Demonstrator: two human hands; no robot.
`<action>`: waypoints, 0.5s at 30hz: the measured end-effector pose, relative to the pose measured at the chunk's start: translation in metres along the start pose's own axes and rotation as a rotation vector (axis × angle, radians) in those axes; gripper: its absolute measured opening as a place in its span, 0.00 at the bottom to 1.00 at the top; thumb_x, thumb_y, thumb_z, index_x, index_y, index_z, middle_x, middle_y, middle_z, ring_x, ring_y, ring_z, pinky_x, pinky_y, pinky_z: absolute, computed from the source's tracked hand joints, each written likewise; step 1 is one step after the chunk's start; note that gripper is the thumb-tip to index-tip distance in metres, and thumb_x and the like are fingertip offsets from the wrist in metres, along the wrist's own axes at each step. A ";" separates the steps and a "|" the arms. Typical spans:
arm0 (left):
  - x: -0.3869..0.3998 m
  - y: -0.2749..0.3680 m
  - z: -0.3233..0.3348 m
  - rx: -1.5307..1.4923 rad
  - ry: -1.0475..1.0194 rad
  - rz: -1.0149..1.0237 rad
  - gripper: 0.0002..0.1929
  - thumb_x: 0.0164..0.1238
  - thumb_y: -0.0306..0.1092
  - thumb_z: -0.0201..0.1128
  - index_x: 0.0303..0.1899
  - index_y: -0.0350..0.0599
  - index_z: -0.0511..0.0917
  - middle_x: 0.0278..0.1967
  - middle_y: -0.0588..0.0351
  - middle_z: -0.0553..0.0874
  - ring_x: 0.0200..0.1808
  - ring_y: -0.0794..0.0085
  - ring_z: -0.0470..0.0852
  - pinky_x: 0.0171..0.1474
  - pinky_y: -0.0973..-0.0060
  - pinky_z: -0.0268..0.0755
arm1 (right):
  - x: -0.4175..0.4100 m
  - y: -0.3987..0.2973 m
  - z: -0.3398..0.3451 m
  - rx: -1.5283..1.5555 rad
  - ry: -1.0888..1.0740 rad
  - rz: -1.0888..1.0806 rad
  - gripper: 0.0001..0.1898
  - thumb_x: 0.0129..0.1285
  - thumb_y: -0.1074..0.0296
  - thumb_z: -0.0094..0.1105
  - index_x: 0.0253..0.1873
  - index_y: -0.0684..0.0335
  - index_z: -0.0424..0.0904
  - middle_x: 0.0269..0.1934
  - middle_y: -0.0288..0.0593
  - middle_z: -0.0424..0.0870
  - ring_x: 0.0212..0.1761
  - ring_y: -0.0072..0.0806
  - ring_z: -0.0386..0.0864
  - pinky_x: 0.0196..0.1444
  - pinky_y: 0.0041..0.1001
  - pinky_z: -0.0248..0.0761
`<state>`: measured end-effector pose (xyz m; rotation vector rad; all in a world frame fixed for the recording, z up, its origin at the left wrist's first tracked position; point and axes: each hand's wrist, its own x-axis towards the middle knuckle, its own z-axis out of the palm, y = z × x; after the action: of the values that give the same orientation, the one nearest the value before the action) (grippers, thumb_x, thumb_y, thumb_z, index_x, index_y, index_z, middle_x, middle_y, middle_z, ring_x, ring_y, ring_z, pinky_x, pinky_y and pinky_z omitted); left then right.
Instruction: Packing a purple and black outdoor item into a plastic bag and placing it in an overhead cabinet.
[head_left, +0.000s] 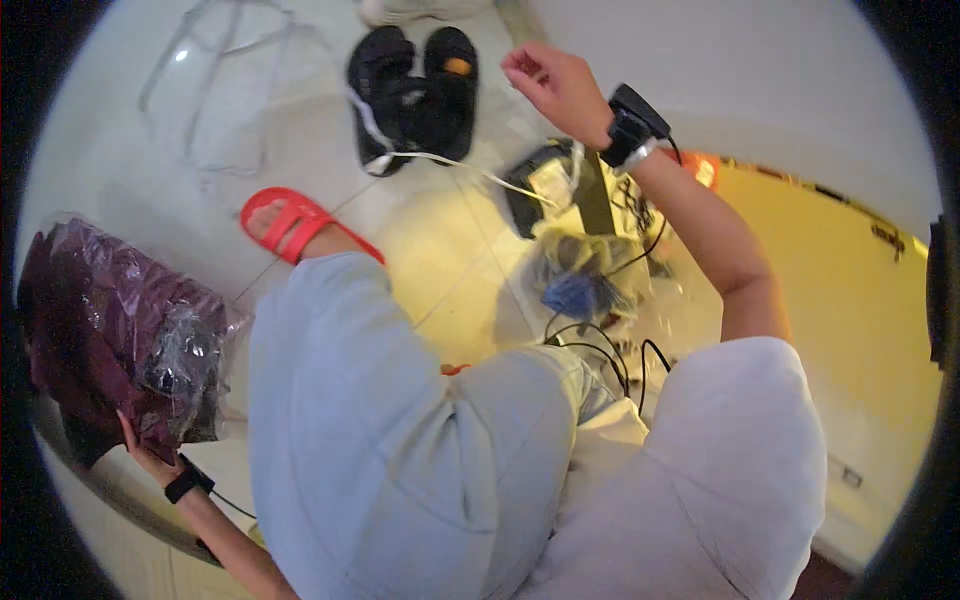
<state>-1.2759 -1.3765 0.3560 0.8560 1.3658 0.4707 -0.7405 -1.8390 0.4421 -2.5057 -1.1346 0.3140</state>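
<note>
At the lower left, my left hand (154, 461) grips the near edge of a folded maroon garment (82, 322) in a clear plastic bag (184, 352). The part of the hand behind the cloth is hidden. Up at the top right, my right hand (559, 90) hangs in the air with its fingers curled in, and nothing shows in it. Both wrists wear black strapped devices, each with a thin cable. Beyond the right hand, to its left, a pair of black slippers (379, 82) lies on the tiled floor, with a white cord (465, 165) across them.
Below my right forearm are a black item with a pale label (551, 180), a clear bag with something blue inside (574, 292), and looped black cables (607, 352). A thin rod frame (217, 60) stands at the upper left. My foot wears a red slipper (300, 232).
</note>
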 end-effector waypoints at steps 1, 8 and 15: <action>0.009 0.005 0.004 -0.082 -0.051 -0.133 0.30 0.70 0.49 0.61 0.64 0.37 0.70 0.62 0.51 0.76 0.62 0.58 0.74 0.63 0.59 0.69 | -0.032 0.013 -0.013 -0.067 -0.012 0.043 0.09 0.68 0.65 0.59 0.47 0.62 0.79 0.34 0.42 0.85 0.33 0.29 0.84 0.37 0.26 0.76; 0.110 -0.007 0.010 0.213 -0.437 -0.292 0.30 0.66 0.42 0.67 0.65 0.39 0.70 0.60 0.56 0.78 0.60 0.65 0.75 0.66 0.68 0.63 | -0.238 0.123 -0.074 -0.336 0.039 0.581 0.10 0.65 0.65 0.58 0.43 0.65 0.78 0.35 0.54 0.84 0.36 0.50 0.83 0.41 0.41 0.76; 0.160 -0.046 -0.024 0.344 -0.414 -0.386 0.32 0.65 0.44 0.68 0.67 0.45 0.67 0.59 0.57 0.78 0.57 0.66 0.77 0.61 0.65 0.67 | -0.334 0.231 -0.056 -0.436 -0.344 1.061 0.18 0.63 0.59 0.59 0.54 0.61 0.82 0.45 0.51 0.86 0.49 0.41 0.84 0.55 0.36 0.74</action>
<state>-1.2785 -1.2807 0.2178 0.8787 1.1975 -0.2391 -0.7827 -2.2456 0.4127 -3.3280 0.2035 0.8563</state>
